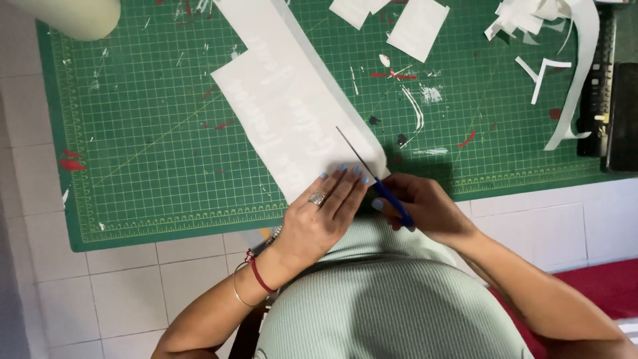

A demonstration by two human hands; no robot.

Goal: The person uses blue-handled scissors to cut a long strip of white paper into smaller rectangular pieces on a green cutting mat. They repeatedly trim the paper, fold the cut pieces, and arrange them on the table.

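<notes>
Green gridded cutting mat (153, 133) covers a white tiled worktop (119, 286) and gives a flat base for the work. A long white sheet with pale lettering (292, 106) lies diagonally across the mat, its lower end at the mat's near edge. The left hand (319, 216) lies flat, fingers spread, pressing that lower end down so the sheet does not shift. The right hand (425, 209) is closed around the blue handles of a pair of scissors (372, 176), whose blades run along the sheet's right edge near the lower corner. White offcuts (419, 26) lie along the mat's far edge, apart from the cut line. A dark device (608, 100) sits at the mat's right edge.
</notes>
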